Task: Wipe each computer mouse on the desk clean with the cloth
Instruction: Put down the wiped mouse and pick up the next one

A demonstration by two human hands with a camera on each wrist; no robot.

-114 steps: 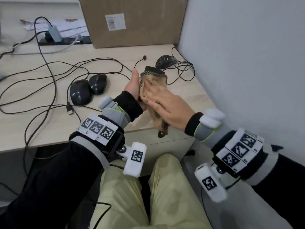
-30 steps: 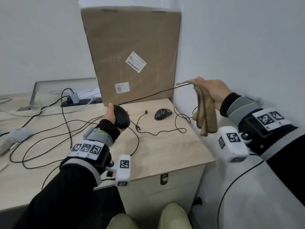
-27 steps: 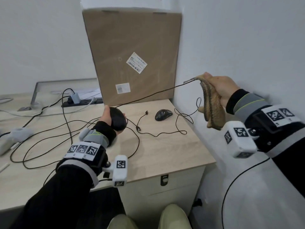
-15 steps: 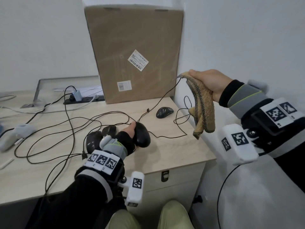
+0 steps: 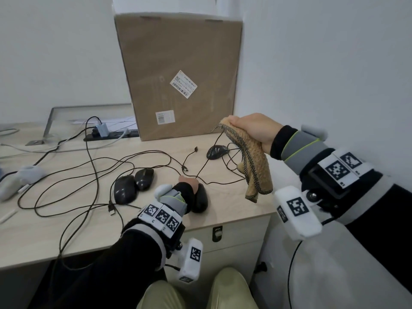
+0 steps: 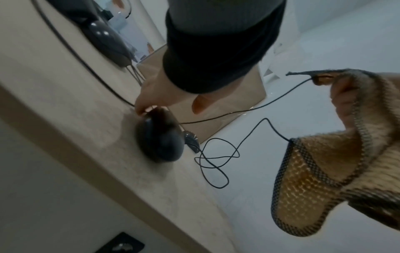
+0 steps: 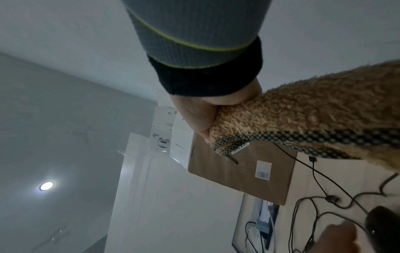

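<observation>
A black wired mouse (image 5: 201, 201) (image 6: 158, 138) lies on the desk (image 5: 234, 197) near its front edge. My left hand (image 5: 188, 182) (image 6: 155, 92) is over its front end; the fingertips touch it and the thumb stands clear. Raised above the desk's right edge, my right hand (image 5: 254, 128) (image 7: 194, 113) grips the brown fleecy cloth (image 5: 254, 168) (image 6: 314, 179) (image 7: 303, 119), which hangs down. This mouse's cable (image 6: 259, 106) runs up to that hand's fingers. Two more black mice (image 5: 124, 189) (image 5: 145, 178) sit side by side to the left, and a third one (image 5: 217, 151) at the back right.
A tall cardboard box (image 5: 178, 63) stands at the back against the wall. Loose cables (image 5: 93, 175) loop over the left half of the desk, with a power strip (image 5: 111, 134) behind them. A drawer unit (image 5: 234, 241) is under the desk, above my knees.
My left hand has brought the mouse down from the air onto the desk near the front edge. The right hand, still gripping the cloth, has sunk a little and stays raised.
</observation>
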